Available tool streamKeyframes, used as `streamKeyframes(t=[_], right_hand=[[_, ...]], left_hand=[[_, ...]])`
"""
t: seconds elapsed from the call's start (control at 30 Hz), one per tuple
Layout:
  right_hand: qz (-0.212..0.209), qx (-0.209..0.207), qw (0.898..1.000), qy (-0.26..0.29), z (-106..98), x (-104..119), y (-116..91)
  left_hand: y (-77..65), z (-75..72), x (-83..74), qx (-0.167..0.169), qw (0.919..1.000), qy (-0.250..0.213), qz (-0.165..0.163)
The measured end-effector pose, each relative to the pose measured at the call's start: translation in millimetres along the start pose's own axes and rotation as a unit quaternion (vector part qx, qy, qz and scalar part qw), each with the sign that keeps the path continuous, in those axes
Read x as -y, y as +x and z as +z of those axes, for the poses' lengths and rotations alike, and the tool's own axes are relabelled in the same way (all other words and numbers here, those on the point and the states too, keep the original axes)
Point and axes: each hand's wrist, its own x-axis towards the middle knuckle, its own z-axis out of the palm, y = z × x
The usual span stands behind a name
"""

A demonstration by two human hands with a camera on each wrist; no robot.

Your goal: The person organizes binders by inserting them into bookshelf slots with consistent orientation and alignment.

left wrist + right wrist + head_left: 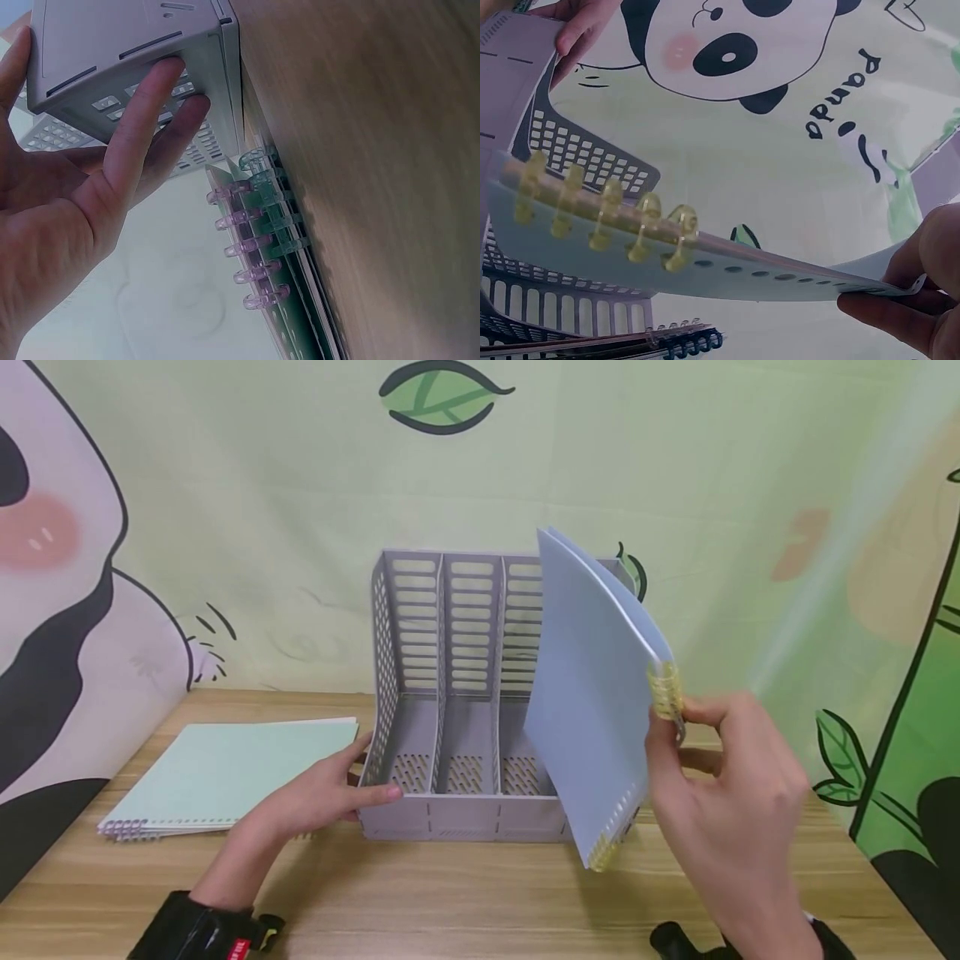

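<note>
A grey-purple file rack (465, 817) with upright dividers stands on the wooden table. My left hand (322, 785) holds its front left corner, thumb on the front rim and fingers against the outer left wall (191, 97). With thumb and fingertips, my right hand (727, 785) pinches a light blue notebook (592, 685) near its upper yellow binding rings. The notebook stands upright and slightly bent before the right part of the rack, hiding that part. Its lower yellow rings (607, 214) show in the right wrist view.
Pale green notebooks (240, 772) lie stacked left of the rack, with purple rings (247, 244) and green rings (281, 217) at their edges. Dark blue rings (694, 343) of another notebook show low in the right wrist view. Behind hangs a panda-print cloth (300, 527).
</note>
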Motion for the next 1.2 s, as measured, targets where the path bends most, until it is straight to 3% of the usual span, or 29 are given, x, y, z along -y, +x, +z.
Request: streamKeyframes(t=[0.6, 1.2], right_hand=[[-0.020, 0.024, 0.999, -0.018, 38, -26, 6], [-0.037, 0.021, 0.999, -0.033, 69, -43, 12]], left_hand=[[-0.1, -0.7, 1.0, 0.003, 0.9999, -0.009, 0.005], [0.4, -1.0, 0.6, 0.008, 0.9999, -0.013, 0.008]])
